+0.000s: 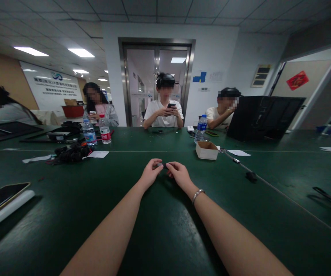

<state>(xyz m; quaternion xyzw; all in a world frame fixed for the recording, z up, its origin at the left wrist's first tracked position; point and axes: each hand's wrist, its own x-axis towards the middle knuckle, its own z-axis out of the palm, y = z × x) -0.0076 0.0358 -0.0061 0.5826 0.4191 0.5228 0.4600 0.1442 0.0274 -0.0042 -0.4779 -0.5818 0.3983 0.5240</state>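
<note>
My left hand [151, 174] and my right hand [180, 175] meet just above the green table [159, 237], in the middle of the head view. Between their fingertips is a small dark piece [164, 165], with something greyish at its left end. Both hands pinch it, thumbs facing each other. The piece is too small and too covered by fingers for me to tell its kind. A silver bracelet [198, 195] circles my right wrist. Beyond my right hand stands an open cardboard box [207, 152]; its inside floor is hidden.
Water bottles [89, 133] and a heap of black gear [72, 152] stand at the far left. Near left lies a phone [14, 191]. A cable [244, 168] crosses at right, by a black computer case [263, 117]. Several people [164, 109] sit across the table.
</note>
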